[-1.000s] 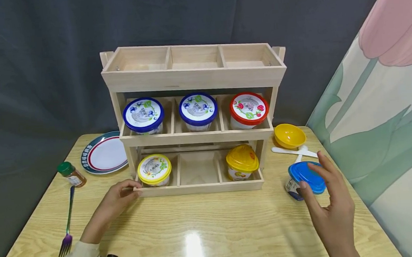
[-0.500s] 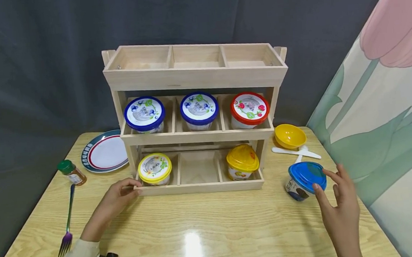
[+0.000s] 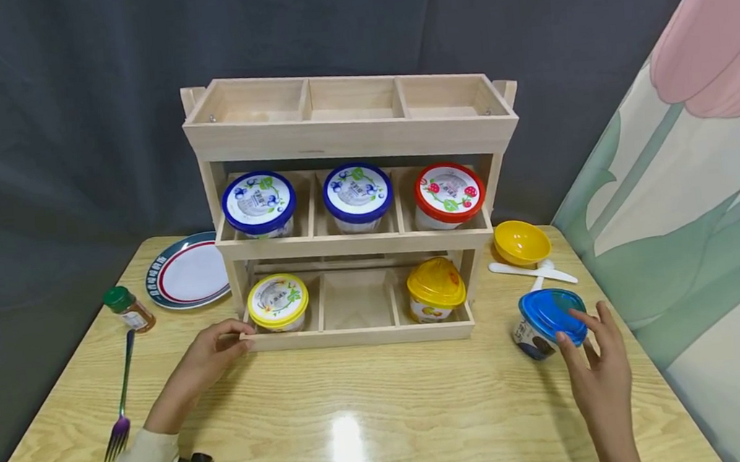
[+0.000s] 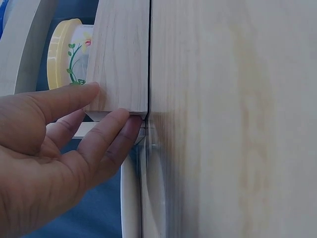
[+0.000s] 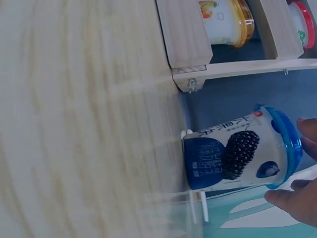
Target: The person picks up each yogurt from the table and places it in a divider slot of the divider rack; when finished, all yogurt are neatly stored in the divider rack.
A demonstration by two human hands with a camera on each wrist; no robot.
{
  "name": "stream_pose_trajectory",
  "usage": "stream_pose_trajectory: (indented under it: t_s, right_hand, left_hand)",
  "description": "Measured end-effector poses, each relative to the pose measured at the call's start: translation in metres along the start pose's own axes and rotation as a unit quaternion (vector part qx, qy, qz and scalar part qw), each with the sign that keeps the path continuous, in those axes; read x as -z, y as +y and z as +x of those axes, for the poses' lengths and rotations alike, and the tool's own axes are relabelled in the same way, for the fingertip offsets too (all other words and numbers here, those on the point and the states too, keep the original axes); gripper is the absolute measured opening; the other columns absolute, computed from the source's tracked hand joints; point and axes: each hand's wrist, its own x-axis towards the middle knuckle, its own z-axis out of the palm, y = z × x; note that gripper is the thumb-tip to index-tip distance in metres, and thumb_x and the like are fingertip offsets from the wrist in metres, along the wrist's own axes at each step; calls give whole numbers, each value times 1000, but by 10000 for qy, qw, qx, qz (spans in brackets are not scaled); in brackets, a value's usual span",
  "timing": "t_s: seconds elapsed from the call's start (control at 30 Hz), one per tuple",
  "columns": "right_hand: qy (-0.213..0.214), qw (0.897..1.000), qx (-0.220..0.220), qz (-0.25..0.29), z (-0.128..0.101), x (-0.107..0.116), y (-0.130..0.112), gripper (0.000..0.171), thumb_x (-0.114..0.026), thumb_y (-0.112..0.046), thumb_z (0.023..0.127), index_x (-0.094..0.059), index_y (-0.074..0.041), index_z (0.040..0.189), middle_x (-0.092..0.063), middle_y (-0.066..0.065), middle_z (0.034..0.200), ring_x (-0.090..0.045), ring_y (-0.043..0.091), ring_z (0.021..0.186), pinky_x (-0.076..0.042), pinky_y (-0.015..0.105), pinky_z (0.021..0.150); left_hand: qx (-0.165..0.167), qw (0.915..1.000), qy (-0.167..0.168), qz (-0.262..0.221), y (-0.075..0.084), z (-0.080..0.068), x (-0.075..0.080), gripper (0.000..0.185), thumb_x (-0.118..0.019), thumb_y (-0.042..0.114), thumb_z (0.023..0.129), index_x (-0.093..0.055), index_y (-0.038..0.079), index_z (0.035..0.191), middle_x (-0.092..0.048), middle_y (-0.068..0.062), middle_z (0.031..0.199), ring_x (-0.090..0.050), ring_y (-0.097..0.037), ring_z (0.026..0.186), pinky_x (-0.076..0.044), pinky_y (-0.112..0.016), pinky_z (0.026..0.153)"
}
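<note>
- Right hand (image 3: 594, 365): fingers spread and lightly bent, tips at the rim of the blue-lidded cup (image 3: 547, 322); no closed grip is visible.
- Blue-lidded cup: stands on the wooden table (image 3: 371, 412), right of the rack (image 3: 355, 210) and just in front of the white spoon (image 3: 530, 273) and yellow bowl (image 3: 521, 242).
- Left hand (image 3: 201, 364): thumb and fingers pinch the lower left front corner of the rack, beside the yellow-lidded cup (image 3: 278, 303).
- Rack contents: two blue-rimmed cups and a red-rimmed cup (image 3: 448, 196) in the middle tier.
- Left side: plate (image 3: 184, 274), spice jar (image 3: 127, 312), fork (image 3: 121, 403).
</note>
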Motion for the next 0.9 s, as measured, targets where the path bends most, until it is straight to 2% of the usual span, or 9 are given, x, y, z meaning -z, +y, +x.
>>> stream_pose_trajectory:
  t_s: [0.17,0.27,0.5,0.6,0.9]
  right_hand:
    - [-74,9999,50,88,1,-2,5,39,-64,-4,110,-59,7,147,-18,14,179,-20,40,164,-37,11,108]
    - [-127,9997,12,186,2,-2,7,40,-63,-4,110,-58,8,148,-18,17,178,-21,42,163,-38,8,105]
    - [-39,9994,-151,296,5,-6,9,41,-62,-4,110,-57,8,149,-25,21,176,-39,55,149,-40,0,92]
    - [-7,9993,-144,355,5,-7,10,39,-62,-4,111,-57,9,147,-26,22,175,-39,57,148,-40,-1,90]
    - [315,9985,33,438,2,-9,8,34,-60,-9,112,-55,11,140,-32,17,174,-41,55,149,-42,6,98]
  left_hand:
    - [32,10000,-1,39,0,0,1,17,-64,4,109,-67,-4,124,-62,-25,135,-65,-38,120,-54,-31,89]
    - [73,9999,-7,102,0,0,2,18,-64,4,110,-67,-4,124,-62,-25,136,-65,-39,121,-54,-32,89]
    - [116,9999,-56,52,0,0,3,18,-63,4,110,-67,-5,126,-62,-25,137,-65,-37,120,-55,-30,87]
    - [130,9999,-48,53,0,0,3,19,-64,5,110,-67,-5,125,-62,-25,136,-65,-37,120,-54,-30,87]
    - [139,9999,-35,97,0,1,2,19,-64,8,111,-67,-4,125,-63,-23,135,-65,-37,120,-55,-32,89]
